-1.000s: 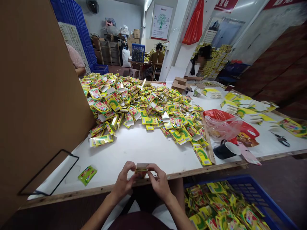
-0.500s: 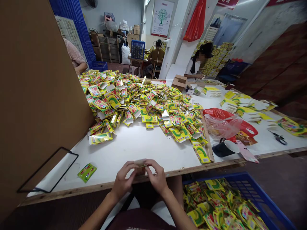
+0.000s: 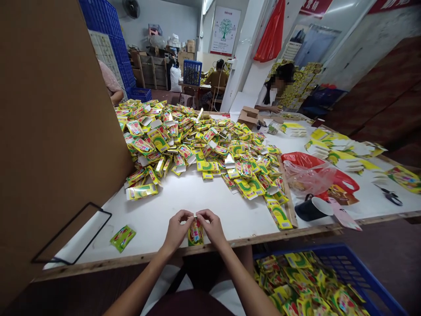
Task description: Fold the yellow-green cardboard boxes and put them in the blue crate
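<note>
A small yellow, green and red printed carton (image 3: pixel 196 233) stands or tilts at the table's front edge, its printed face toward me. My left hand (image 3: pixel 178 226) pinches its top left corner between thumb and fingers. At the top right corner my right hand (image 3: pixel 212 224) does the same, the two sets of fingertips nearly meeting. The carton's top end is partly hidden by my fingers. Beyond my hands spreads a large heap of similar small cartons (image 3: pixel 204 166), several with white end flaps open. A flat green packet (image 3: pixel 123 238) lies to the left.
A brown cardboard sheet (image 3: pixel 62 131) and a black wire frame (image 3: pixel 75 237) border the left. A blue crate (image 3: pixel 368 274) of filled-looking packs sits below right. On the right lie a dark cup (image 3: pixel 305 210), red bag (image 3: pixel 344 177) and scissors (image 3: pixel 390 195). A co-worker (image 3: pixel 268 94) sits behind.
Both hands have moved slightly up and away from me with the carton. Its printed face now shows below the fingers, where before it was tipped and blurred. The view has shifted a little.
</note>
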A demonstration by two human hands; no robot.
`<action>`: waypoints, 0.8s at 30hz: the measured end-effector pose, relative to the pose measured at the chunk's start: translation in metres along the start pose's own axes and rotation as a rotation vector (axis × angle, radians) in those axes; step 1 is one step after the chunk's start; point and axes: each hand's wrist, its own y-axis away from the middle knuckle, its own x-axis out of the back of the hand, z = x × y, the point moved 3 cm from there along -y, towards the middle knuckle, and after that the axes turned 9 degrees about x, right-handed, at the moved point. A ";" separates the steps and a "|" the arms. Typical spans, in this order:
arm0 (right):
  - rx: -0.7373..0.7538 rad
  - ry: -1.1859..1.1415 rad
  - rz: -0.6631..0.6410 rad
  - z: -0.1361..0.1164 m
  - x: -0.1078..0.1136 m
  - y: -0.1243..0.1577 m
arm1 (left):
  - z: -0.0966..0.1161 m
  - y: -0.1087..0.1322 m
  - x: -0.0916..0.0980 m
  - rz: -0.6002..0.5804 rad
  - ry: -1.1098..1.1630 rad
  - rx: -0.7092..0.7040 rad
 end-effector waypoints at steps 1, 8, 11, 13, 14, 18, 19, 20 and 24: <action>-0.010 0.010 0.009 0.000 -0.001 -0.002 | 0.001 -0.001 -0.001 0.010 -0.003 0.014; -0.099 -0.027 0.027 0.001 -0.004 -0.013 | -0.001 -0.011 -0.006 0.066 0.068 0.088; -0.112 -0.068 0.033 0.002 -0.003 -0.011 | -0.002 -0.011 -0.006 0.042 0.089 0.088; -0.107 -0.092 0.029 0.005 -0.003 -0.007 | -0.005 -0.006 -0.005 0.021 0.095 0.081; -0.107 -0.112 0.022 0.006 -0.005 -0.005 | -0.007 -0.003 -0.005 0.008 0.097 0.076; -0.099 -0.151 -0.005 0.002 -0.011 -0.001 | -0.012 0.006 -0.006 -0.059 0.076 0.050; -0.083 -0.101 0.008 -0.003 -0.006 0.000 | -0.012 0.006 -0.004 -0.066 0.040 0.020; -0.064 -0.039 0.030 -0.011 0.004 0.002 | -0.011 0.004 0.001 -0.051 -0.016 -0.020; -0.069 0.357 0.261 -0.041 0.115 0.034 | -0.006 -0.020 0.062 0.408 -0.381 -0.156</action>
